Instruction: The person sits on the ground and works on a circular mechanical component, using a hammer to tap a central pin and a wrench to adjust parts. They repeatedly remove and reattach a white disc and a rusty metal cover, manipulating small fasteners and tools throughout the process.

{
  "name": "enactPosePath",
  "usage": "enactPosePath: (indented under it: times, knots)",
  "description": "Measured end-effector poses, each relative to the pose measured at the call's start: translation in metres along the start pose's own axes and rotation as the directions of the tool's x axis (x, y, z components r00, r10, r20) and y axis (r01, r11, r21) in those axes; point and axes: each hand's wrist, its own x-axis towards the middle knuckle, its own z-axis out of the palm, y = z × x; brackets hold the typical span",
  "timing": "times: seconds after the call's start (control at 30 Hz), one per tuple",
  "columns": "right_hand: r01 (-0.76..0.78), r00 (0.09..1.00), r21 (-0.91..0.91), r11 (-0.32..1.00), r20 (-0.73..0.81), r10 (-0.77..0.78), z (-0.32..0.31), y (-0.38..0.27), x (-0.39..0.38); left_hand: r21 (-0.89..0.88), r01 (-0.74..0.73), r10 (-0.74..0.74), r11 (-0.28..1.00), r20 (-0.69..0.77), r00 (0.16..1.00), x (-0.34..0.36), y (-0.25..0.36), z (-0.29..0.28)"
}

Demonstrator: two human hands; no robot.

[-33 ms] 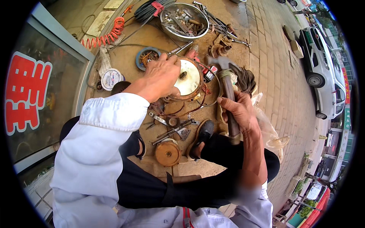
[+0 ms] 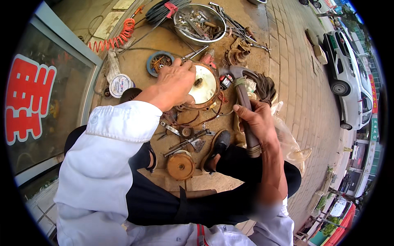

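My left hand [image 2: 176, 84] grips the near-left rim of a rusty round housing [image 2: 212, 100], which has a cream face [image 2: 205, 88] and a central shaft. My right hand [image 2: 256, 123] is closed round the wooden handle of a hammer [image 2: 242, 74], its metal head beside the housing's right side. A red tool [image 2: 209, 58] lies behind the housing, and a small red-and-black item [image 2: 225, 80] is at its right. Below are scattered metal parts [image 2: 186, 132], a chain-like strip [image 2: 193, 119] and a brown round part [image 2: 180, 168], between my two feet.
A steel bowl of hardware [image 2: 199, 22], a blue dish [image 2: 154, 57], a white tub [image 2: 120, 86], an orange coiled hose [image 2: 115, 41] and long tools [image 2: 254, 43] surround the work. A glass door [image 2: 45, 98] is left; plastic sheeting [image 2: 293, 143], paving [image 2: 301, 82] and a white car [image 2: 344, 82] are right.
The hammer in my right hand has shifted slightly down, its head a little lower beside the housing. My left hand stays in about the same place.
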Motion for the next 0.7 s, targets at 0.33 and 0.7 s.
enactPosePath:
  times: [0.33, 0.7]
  knots:
    - [0.395, 0.79, -0.829, 0.395, 0.087, -0.607, 0.036, 0.041, 0.005, 0.002, -0.008, 0.008, 1.0, -0.028, 1.0, 0.002, 0.0, 0.002]
    - [0.393, 0.822, -0.792, 0.467, 0.076, -0.564, 0.039, 0.032, 0.001, 0.013, -0.015, 0.015, 1.0, -0.055, 0.998, 0.002, -0.002, 0.006]
